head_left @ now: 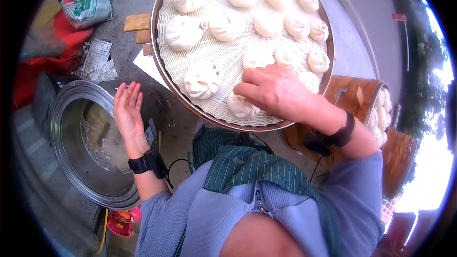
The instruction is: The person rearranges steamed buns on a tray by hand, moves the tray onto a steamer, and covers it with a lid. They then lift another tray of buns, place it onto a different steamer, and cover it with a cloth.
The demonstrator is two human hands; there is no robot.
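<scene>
White pleated steamed buns [225, 25] sit spaced apart on a round steamer tray [190, 62] with a woven white liner and a dark rim. Over the tray's near side, my right hand [273, 90] is closed, its fingers curled down at the top of a near bun [242, 106]. The fingertips and part of that bun are hidden beneath the hand. My left hand [127, 109] holds nothing; it is raised palm up with fingers stretched out, beside the rim of a large metal pot [59, 128] that has cloudy liquid inside.
At the right stand wooden steamers [345, 96], one holding more buns [381, 116]. Wooden boards [137, 22] jut out left of the tray. A green-and-white bag [88, 9] lies at the upper left by red cloth [71, 31]. A red-and-pink object [123, 221] is below the pot.
</scene>
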